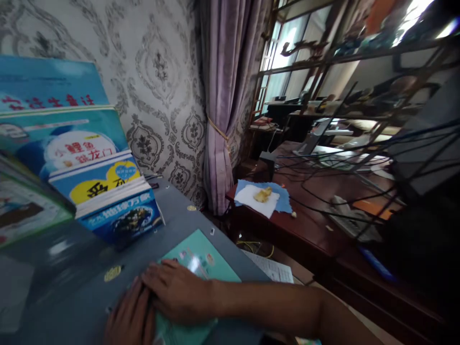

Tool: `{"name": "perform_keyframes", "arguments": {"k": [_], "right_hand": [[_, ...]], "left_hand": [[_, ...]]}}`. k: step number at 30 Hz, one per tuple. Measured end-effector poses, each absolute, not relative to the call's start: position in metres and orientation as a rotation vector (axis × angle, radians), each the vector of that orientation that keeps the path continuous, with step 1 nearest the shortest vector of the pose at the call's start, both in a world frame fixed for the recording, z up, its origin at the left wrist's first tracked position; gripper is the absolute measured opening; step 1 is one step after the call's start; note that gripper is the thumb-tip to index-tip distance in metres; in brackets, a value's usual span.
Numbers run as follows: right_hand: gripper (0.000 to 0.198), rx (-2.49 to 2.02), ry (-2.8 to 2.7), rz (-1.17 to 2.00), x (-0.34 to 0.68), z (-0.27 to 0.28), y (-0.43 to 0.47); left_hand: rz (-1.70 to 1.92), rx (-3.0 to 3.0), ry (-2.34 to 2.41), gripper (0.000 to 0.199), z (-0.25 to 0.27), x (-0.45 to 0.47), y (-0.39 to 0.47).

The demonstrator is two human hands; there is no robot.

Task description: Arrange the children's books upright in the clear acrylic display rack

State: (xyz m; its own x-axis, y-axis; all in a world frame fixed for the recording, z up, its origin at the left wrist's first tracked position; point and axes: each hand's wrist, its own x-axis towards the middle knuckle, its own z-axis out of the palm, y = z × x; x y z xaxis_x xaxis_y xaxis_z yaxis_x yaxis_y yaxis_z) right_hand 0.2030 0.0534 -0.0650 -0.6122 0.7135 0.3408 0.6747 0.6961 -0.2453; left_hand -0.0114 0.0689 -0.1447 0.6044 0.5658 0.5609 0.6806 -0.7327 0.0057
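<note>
A thin mint-green book [206, 254] lies on the grey table, its glossy cover catching the light. My right hand [179, 292] rests on the book, fingers stretched toward the left and holding nothing. Beside it, at the bottom of the view, my left hand [131, 316] lies with its fingers extended, close against or touching the right fingertips. The left hand is slightly blurred and cut off by the frame's lower edge. Part of the book is hidden under both hands and the right forearm.
Picture books [86, 148] stand in stepped rows at the left. A grey table [172, 206] carries small stickers. Beyond its right edge, a dark red desk [305, 225] holds cables, papers and a yellowish lump [263, 194] on white tissue. A purple curtain [223, 96] hangs behind.
</note>
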Motion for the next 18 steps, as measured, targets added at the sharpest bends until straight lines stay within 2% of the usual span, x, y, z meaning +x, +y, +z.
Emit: {"name": "perform_keyframes", "arguments": {"k": [4,12,18], "right_hand": [[0.049,-1.193,-2.498,0.172,0.205,-0.055,0.044],[0.059,-1.722,-2.249,0.177,0.254,-0.05,0.017],[0.057,-1.795,-2.18,0.164,0.26,-0.055,0.015]], "left_hand": [[-0.734,-2.605,-1.314,0.049,-0.115,0.001,0.049],[-0.581,-2.638,-1.556,0.049,-0.083,0.011,0.032],[-0.565,-2.602,-1.594,0.049,-0.08,0.015,0.025]]}}
